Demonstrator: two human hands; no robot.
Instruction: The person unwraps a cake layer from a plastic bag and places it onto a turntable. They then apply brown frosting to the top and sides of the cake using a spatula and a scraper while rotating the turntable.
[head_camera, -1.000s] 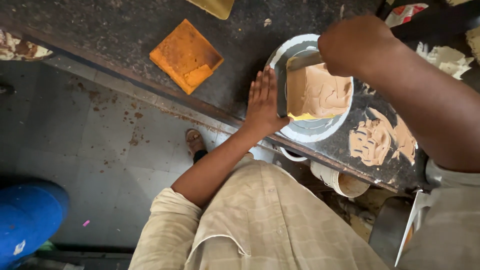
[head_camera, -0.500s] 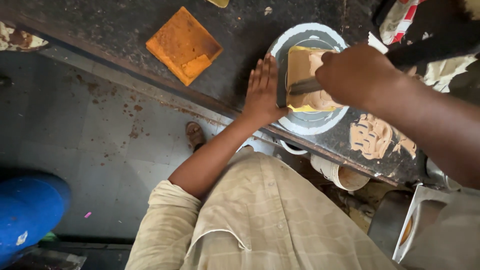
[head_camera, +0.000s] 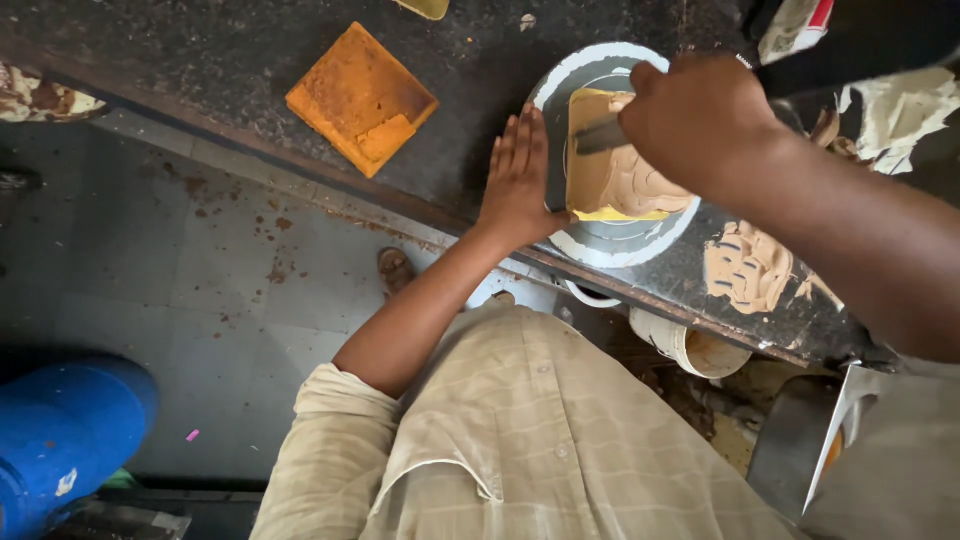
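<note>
Near the upper middle of the frame, the left hand (head_camera: 520, 180) lies flat and open, fingers together and pointing up the picture, its palm pressed against the left edge of a round silver cake board (head_camera: 600, 245) that sits on a dark speckled stone counter (head_camera: 200, 60). It grips nothing; it only bears on the board's rim. On the board stands a square yellow sponge cake partly covered with light brown cream (head_camera: 615, 185), just right of the left hand's fingertips and touching none of them that I can see. The right hand (head_camera: 705, 120), in the upper right of the frame, is closed in a fist around the handle of a flat metal spatula (head_camera: 600, 135), whose blade lies across the top left part of the cake. To the right of the board, a smeared heap of the same light brown cream (head_camera: 750, 265) lies directly on the counter, near the board but apart from it. In the upper left part of the counter, well apart from both hands, rests a bare orange-brown square sponge layer (head_camera: 362, 98) with a smaller piece at its lower corner. Below the counter edge, at lower right, a cream-stained white bucket (head_camera: 690, 350) shows. A blue plastic drum (head_camera: 60, 440) fills the lower left corner on the grey tiled floor (head_camera: 150, 300).
</note>
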